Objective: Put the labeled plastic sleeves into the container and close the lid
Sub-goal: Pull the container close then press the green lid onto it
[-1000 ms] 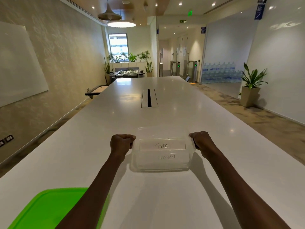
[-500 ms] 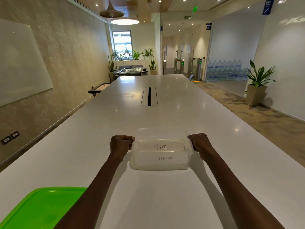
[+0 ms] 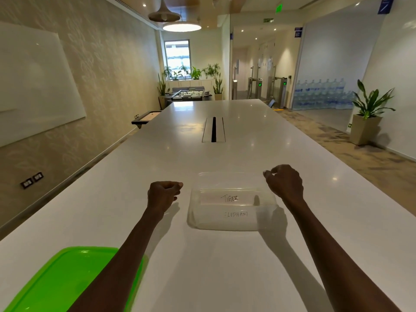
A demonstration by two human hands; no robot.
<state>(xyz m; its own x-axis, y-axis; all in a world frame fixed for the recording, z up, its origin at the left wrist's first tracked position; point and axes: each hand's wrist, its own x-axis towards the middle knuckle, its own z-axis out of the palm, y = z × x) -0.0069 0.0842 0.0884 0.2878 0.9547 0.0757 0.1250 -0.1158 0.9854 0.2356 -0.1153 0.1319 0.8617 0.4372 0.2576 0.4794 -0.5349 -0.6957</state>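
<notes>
A clear plastic container [image 3: 231,225] stands on the white table in front of me, with no lid on it. Inside it lie plastic sleeves, one labeled TIGER [image 3: 229,198] and one labeled ELEPHANT [image 3: 236,214]. My left hand [image 3: 163,194] hovers just left of the container, fingers curled shut, holding nothing and not touching it. My right hand [image 3: 284,181] is raised at the container's far right corner, fingers loosely curled, also off it. The green lid [image 3: 60,282] lies flat at the near left, partly under my left forearm.
The long white table [image 3: 225,266] stretches ahead, with a slotted cable hatch [image 3: 213,129] in its middle. A wall with a whiteboard runs along the left; a potted plant [image 3: 367,118] stands on the floor at the right.
Both hands have let go of the container's sides and moved apart from it; the right hand has lifted up and away. The container stays in place.
</notes>
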